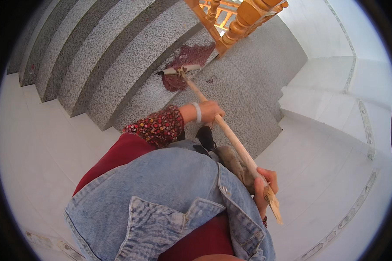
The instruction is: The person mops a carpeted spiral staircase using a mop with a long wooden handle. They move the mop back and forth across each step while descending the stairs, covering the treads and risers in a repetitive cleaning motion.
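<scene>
A mop with a wooden handle (233,140) runs slantwise across the view. My left hand (207,112), with a pale band at the wrist, grips the handle partway down. Near the split, rough upper end, my right hand (264,186) is wrapped around the same handle. The mop's dark red string head (191,56) lies spread on a speckled grey stair tread (156,94), against the foot of the wooden railing. A pale bar is tied across it. A loose red strand (211,79) lies on the speckled surface beside the head.
Speckled stone steps (117,62) rise at the left. A turned wooden post (236,26) and balusters stand at the top. More speckled floor (248,71) extends right, with a stepped edge by white tiled walls (313,143). My dark shoes (205,137) are below my hands.
</scene>
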Demonstrator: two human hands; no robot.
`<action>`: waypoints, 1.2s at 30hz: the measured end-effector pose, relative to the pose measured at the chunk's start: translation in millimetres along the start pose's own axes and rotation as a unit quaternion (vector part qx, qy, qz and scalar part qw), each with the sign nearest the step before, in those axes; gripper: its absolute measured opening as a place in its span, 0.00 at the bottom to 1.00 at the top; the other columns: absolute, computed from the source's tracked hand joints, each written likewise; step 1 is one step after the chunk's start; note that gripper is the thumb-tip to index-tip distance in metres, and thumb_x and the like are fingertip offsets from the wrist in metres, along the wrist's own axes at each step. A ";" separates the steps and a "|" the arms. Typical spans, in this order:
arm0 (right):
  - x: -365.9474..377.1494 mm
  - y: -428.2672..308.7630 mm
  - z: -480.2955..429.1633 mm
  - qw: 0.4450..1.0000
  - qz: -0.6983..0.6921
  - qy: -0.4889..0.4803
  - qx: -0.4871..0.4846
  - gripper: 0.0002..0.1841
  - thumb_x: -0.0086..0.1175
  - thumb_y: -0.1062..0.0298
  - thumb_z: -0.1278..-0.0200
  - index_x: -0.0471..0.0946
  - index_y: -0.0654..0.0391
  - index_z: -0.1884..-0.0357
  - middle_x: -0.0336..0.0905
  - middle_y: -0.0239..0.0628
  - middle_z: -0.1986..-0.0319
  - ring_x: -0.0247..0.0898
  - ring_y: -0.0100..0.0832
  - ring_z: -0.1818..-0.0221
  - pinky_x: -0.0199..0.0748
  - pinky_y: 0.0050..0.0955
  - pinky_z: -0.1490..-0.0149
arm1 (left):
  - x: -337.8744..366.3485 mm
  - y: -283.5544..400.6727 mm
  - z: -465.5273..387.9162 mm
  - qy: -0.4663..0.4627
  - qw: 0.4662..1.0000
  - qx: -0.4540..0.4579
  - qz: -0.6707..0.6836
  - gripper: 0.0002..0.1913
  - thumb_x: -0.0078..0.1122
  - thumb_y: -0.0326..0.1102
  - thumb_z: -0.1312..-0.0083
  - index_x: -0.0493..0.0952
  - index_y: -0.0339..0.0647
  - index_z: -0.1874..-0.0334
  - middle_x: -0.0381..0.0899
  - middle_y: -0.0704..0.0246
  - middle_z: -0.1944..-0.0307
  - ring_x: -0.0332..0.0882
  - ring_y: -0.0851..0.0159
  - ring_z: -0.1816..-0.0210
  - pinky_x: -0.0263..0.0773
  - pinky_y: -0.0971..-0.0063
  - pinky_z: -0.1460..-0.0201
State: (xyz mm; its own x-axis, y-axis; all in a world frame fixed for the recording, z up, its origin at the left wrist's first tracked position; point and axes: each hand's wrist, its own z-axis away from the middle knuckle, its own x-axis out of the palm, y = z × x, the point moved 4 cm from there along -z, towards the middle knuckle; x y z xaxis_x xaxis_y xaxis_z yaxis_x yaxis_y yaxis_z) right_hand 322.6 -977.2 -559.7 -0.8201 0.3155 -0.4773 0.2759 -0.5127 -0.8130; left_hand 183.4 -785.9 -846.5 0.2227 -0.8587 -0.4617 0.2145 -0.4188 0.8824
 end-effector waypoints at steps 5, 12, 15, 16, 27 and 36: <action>1.6 -19.6 -4.1 0.998 0.004 -0.053 -0.044 0.13 0.60 0.66 0.43 0.79 0.61 0.57 0.80 0.36 0.65 0.72 0.27 0.63 0.69 0.26 0.56 | -8.7 26.4 42.2 -0.029 0.998 -0.052 0.029 0.05 0.64 0.33 0.46 0.77 0.44 0.69 0.81 0.58 0.72 0.79 0.46 0.64 0.70 0.54 0.64; 24.3 -27.6 -32.1 0.985 -0.038 -0.157 -0.060 0.13 0.62 0.63 0.44 0.80 0.61 0.60 0.80 0.34 0.69 0.72 0.24 0.67 0.67 0.23 0.61 | 7.8 20.4 111.8 -0.015 0.990 -0.130 0.057 0.08 0.63 0.38 0.44 0.77 0.45 0.66 0.81 0.58 0.71 0.80 0.47 0.64 0.71 0.55 0.64; 41.2 -19.4 -46.4 0.976 -0.051 -0.205 -0.053 0.13 0.63 0.62 0.43 0.81 0.61 0.61 0.79 0.33 0.69 0.72 0.23 0.67 0.67 0.23 0.62 | 12.8 16.3 140.1 -0.028 0.984 -0.171 0.052 0.08 0.62 0.39 0.43 0.77 0.45 0.66 0.82 0.58 0.71 0.81 0.47 0.64 0.72 0.56 0.64; 48.3 -17.1 -50.9 0.973 -0.060 -0.218 -0.048 0.13 0.63 0.62 0.43 0.81 0.61 0.61 0.79 0.33 0.69 0.72 0.23 0.67 0.67 0.23 0.61 | 17.1 10.4 149.7 -0.034 0.981 -0.185 0.046 0.08 0.62 0.39 0.43 0.77 0.45 0.66 0.82 0.58 0.70 0.81 0.48 0.64 0.72 0.56 0.64; 7.3 -49.7 -81.1 0.981 -0.082 -0.137 -0.110 0.16 0.65 0.61 0.46 0.82 0.63 0.60 0.81 0.36 0.68 0.74 0.26 0.64 0.69 0.25 0.58 | -31.5 53.3 96.6 0.154 0.981 -0.117 0.004 0.07 0.60 0.33 0.42 0.76 0.46 0.62 0.79 0.58 0.74 0.79 0.48 0.67 0.70 0.53 0.66; 30.9 -64.3 -49.8 0.944 0.154 -0.053 -0.288 0.16 0.67 0.64 0.49 0.82 0.62 0.59 0.81 0.39 0.68 0.76 0.35 0.67 0.73 0.30 0.59 | -77.4 10.8 -8.4 0.264 0.963 -0.016 -0.060 0.07 0.64 0.26 0.46 0.78 0.45 0.66 0.80 0.65 0.71 0.78 0.54 0.61 0.72 0.59 0.55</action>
State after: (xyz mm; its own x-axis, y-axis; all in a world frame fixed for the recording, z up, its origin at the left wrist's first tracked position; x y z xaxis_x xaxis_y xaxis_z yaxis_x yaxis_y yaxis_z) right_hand 304.4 -894.8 -538.8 -0.6940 0.1245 -0.7091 0.7108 -0.0379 -0.7023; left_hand 176.4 -721.5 -802.0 0.6442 -0.5310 -0.5505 0.2973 -0.4892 0.8199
